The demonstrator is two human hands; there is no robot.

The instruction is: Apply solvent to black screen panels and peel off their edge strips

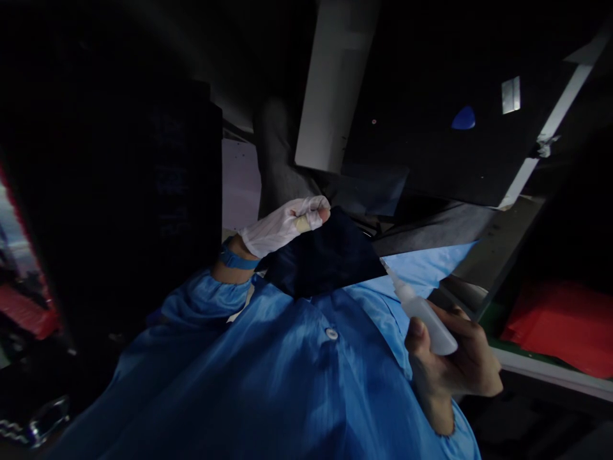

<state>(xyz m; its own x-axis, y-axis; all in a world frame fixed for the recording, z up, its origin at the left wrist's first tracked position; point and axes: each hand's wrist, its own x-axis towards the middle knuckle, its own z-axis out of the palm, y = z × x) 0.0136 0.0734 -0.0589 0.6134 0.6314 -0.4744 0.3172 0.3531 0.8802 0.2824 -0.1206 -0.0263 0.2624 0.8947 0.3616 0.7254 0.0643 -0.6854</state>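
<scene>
My left hand [292, 223] wears a white glove that leaves the thumb tip bare, and a blue band circles its wrist. Its fingers are closed in a pinch at the upper edge of a dark, flat sheet [330, 255], which lies above my blue smock [306, 370]. What the sheet is made of I cannot tell. In my bare right hand [454, 358] is a translucent white squeeze bottle [433, 326], gripped between thumb and fingers. The bottle tilts up and left, its thin nozzle close to the sheet's right corner; whether they touch is unclear.
A black work surface [431, 147] at upper right bears a blue teardrop-shaped piece [463, 118] and a small silvery rectangle [511, 95]. Red sheets [565, 326] lie on a shelf at the right. A large dark box-like block [143, 179] stands on the left.
</scene>
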